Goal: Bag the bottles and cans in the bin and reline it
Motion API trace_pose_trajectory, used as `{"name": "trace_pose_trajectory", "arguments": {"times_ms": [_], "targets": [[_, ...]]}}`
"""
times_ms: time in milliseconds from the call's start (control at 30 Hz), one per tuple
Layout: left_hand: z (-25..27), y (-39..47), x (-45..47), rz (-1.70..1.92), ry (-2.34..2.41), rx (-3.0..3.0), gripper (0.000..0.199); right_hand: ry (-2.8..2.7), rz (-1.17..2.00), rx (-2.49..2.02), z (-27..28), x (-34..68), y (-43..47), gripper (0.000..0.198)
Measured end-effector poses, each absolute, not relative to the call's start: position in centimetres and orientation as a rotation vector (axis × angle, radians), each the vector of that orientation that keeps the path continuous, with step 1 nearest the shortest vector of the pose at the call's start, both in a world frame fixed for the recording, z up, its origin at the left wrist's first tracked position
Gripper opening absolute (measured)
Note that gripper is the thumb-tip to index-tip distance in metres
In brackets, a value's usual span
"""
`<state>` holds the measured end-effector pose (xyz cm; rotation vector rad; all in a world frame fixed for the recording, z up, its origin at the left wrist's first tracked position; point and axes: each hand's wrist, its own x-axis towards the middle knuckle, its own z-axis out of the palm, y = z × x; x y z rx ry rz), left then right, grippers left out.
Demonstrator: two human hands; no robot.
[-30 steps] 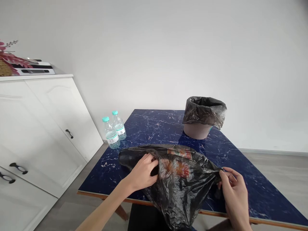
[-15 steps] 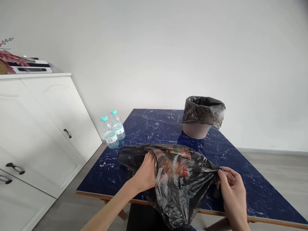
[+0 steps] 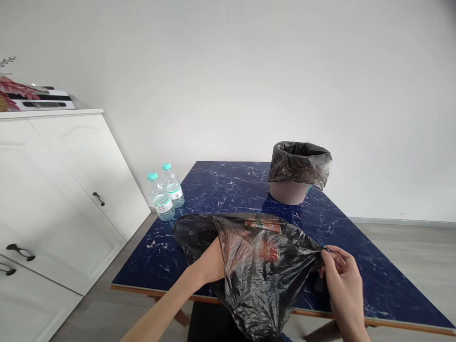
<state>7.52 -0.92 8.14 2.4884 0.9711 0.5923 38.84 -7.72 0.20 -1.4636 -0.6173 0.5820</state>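
While your right hand (image 3: 345, 287) pinches black bag (image 3: 261, 285), fingertips (image 3: 326, 256) together, left hand (image 3: 213, 262), leftward of them, inside bag; spread, grip hidden.

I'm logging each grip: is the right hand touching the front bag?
Touching: the head view shows the right hand pinching the front bag at one corner, its plastic drawn into folds toward the thumb.

The left hand (image 3: 213, 260) now reaches deeper into the black bag (image 3: 258, 289) than before, its fingers under the plastic.
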Motion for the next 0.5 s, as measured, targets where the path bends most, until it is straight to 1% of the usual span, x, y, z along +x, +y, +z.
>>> {"name": "trace_pose_trajectory", "arguments": {"times_ms": [133, 300, 500], "targets": [[8.2, -1.2, 8.2, 0.540, 0.933, 2.418, 0.060, -0.618, 0.584, -1.470, 0.5, 38.7, -7.8, 0.057], [7.5, -1.0, 8.2, 0.546, 0.923, 2.279, 0.052, -0.611, 0.580, -1.474, 0.7, 38.6, -7.8, 0.056], [7.1, -0.7, 7.3, 0.540, 0.974, 2.185, 0.075, -0.590, 0.575, -1.464, 0.4, 38.7, -7.7, 0.055]]}}
